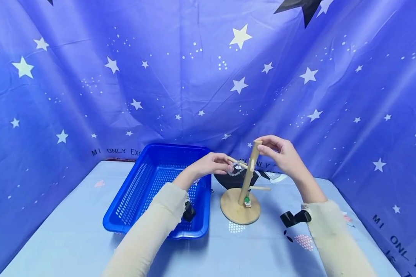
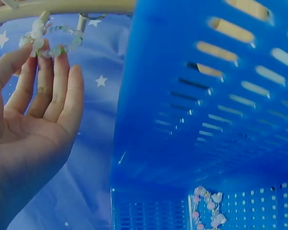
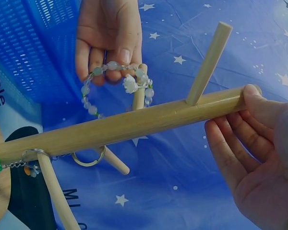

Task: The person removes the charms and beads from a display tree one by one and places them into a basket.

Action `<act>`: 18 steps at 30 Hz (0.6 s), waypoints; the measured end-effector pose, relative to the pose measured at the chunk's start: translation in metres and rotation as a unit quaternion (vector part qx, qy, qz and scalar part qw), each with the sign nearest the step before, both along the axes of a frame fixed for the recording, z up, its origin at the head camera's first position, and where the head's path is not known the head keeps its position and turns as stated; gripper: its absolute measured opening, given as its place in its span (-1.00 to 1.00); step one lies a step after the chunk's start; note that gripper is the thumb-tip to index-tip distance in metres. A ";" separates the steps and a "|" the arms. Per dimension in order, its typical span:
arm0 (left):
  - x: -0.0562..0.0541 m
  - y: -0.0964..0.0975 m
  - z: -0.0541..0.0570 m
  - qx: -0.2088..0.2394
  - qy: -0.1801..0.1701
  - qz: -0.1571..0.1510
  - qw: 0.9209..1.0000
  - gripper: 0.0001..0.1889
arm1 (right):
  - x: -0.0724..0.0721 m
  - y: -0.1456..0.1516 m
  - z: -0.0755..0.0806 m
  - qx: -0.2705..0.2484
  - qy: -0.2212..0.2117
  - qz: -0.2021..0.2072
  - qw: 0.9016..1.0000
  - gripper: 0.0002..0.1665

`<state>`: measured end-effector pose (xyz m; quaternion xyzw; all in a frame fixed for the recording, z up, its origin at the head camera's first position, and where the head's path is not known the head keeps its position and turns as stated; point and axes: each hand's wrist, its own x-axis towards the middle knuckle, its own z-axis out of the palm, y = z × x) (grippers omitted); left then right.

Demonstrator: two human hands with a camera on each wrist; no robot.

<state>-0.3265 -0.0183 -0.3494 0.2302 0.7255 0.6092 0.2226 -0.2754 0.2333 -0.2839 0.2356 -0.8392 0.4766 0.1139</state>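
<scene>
My left hand (image 1: 213,163) pinches a pale green and clear beaded bracelet (image 3: 113,65) with a white flower charm. In the right wrist view the bracelet hangs around a short peg (image 3: 138,98) of a wooden stand (image 1: 248,177). At the top of the stand's post, my right hand (image 1: 279,154) grips the end between thumb and fingers. The stand tilts slightly on its round base. Lower down hangs a keychain with a green charm (image 1: 247,201), its ring around another peg. A second metal ring (image 3: 101,155) sits on a further peg.
A blue perforated basket (image 1: 190,234) stands left of the stand. Inside it lies a pink beaded bracelet (image 2: 210,205). Behind rises a blue star-print curtain (image 1: 194,77), and a light blue printed cloth (image 1: 235,254) covers the table.
</scene>
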 end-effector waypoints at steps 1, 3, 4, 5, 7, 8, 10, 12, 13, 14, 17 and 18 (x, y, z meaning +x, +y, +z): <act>0.000 -0.002 0.001 0.005 0.004 0.012 1.000 -0.77 | 0.001 0.001 0.000 0.000 0.000 -0.001 1.000 -0.64; 0.000 -0.005 0.000 0.010 0.014 0.032 0.999 -0.82 | 0.002 0.001 0.000 0.000 -0.004 -0.001 1.000 -0.64; 0.000 -0.006 0.001 0.011 0.019 0.041 0.999 -0.83 | 0.002 0.002 0.000 0.001 -0.005 -0.003 1.000 -0.64; 0.000 -0.007 0.002 0.014 0.022 0.050 0.998 -0.85 | 0.003 0.002 0.001 0.001 -0.006 -0.004 1.000 -0.63; 0.000 -0.010 0.002 0.022 0.030 0.064 0.997 -0.85 | 0.004 0.002 0.000 0.003 -0.008 -0.007 1.000 -0.64; 0.000 -0.012 0.002 0.027 0.032 0.069 0.997 -0.85 | 0.005 0.002 0.000 0.004 -0.009 -0.008 1.000 -0.63; 0.000 -0.014 0.003 0.036 0.035 0.077 0.996 -0.84 | 0.006 0.002 -0.002 0.009 -0.008 -0.016 1.000 -0.63; 0.000 -0.016 0.003 0.040 0.041 0.083 0.995 -0.83 | 0.009 0.002 -0.004 0.012 -0.009 -0.024 1.000 -0.62; 0.000 -0.017 0.003 0.041 0.043 0.084 0.995 -0.83 | 0.010 0.003 -0.005 0.013 -0.008 -0.029 0.999 -0.62; -0.001 -0.019 0.002 0.041 0.047 0.086 0.994 -0.82 | 0.011 0.003 -0.006 0.012 -0.006 -0.035 0.999 -0.61; -0.003 -0.023 0.003 0.048 0.053 0.093 0.993 -0.82 | 0.014 0.007 -0.010 -0.007 0.000 -0.046 0.999 -0.60; -0.003 -0.024 0.003 0.054 0.053 0.095 0.993 -0.82 | 0.015 0.009 -0.012 -0.017 0.001 -0.047 0.999 -0.60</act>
